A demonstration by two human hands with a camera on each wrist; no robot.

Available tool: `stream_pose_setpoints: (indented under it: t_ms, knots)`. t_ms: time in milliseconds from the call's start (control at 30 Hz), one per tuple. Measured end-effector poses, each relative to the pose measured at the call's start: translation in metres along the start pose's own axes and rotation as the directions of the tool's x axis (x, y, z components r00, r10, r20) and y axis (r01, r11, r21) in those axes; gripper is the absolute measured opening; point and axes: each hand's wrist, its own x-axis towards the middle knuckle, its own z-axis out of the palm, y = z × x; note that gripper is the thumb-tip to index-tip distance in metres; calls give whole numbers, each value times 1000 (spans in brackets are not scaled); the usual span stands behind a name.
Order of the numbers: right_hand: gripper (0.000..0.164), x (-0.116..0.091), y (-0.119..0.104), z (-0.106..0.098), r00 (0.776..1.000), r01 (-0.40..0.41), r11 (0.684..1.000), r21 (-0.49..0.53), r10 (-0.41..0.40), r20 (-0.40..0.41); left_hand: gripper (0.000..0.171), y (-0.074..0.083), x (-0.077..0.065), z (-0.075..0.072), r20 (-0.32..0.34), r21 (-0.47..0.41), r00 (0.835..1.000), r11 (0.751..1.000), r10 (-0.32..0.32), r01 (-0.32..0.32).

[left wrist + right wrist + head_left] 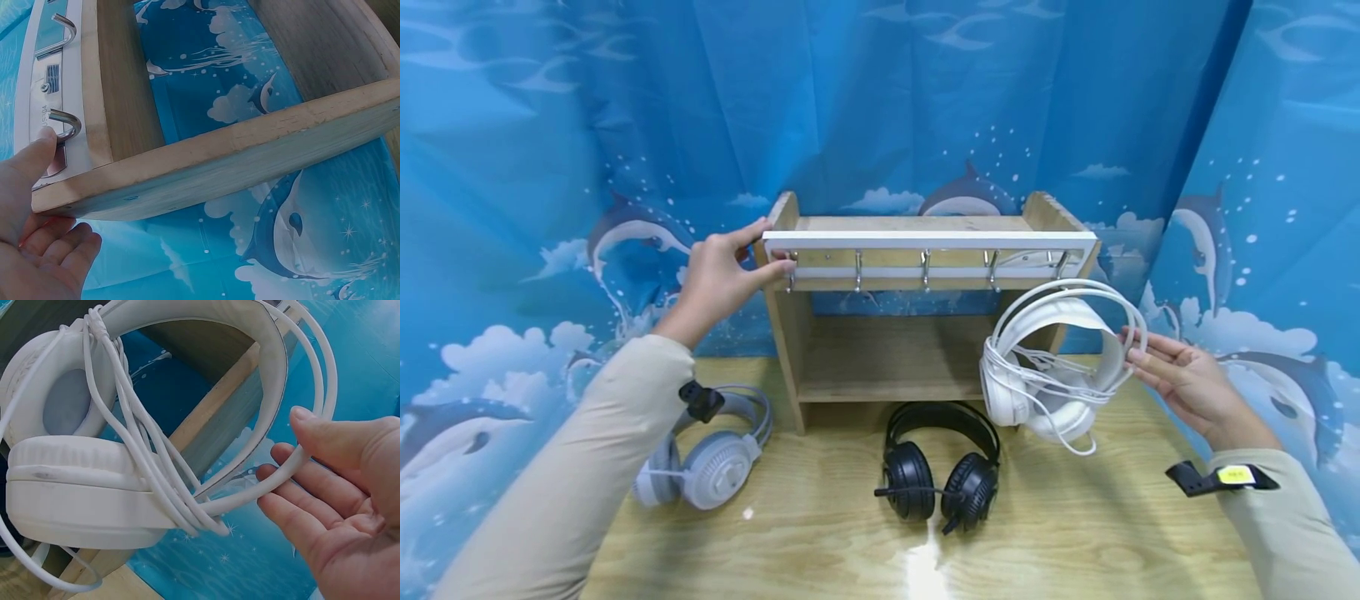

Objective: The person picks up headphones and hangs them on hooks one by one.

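Observation:
My left hand (722, 275) grips the left front corner of a wooden shelf (887, 358). Its thumb lies on the white hook rail (925, 237), beside the end hook (67, 125), while the other fingers are at the shelf's outer side. White headphones (1003, 400), their cable wound round them, are at the rail's right end. My right hand (1195, 383) pinches their outer band (284, 472) between thumb and fingers. The band's top is right below the last hook (1062, 265); I cannot tell whether it rests on it.
Black headphones (910, 483) with a microphone lie on the wooden table (820, 533) in front of the shelf. Grey-white headphones (718, 471) lie at the left, under my left forearm. A blue dolphin-print curtain (865, 100) hangs behind and at both sides.

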Motion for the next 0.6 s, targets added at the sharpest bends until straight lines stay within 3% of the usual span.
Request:
stream_pose_setpoints:
  t_ms: [233,600]
  knots:
    - [40,-4,0,0,1000,-4,999,36,3,17,75,0,-1,0,3,-4,1000,1000,0,0]
    - [37,-18,-1,-5,996,-63,989,-131,53,-77,75,-1,0,0,-2,-2,1000,1000,4,-4]
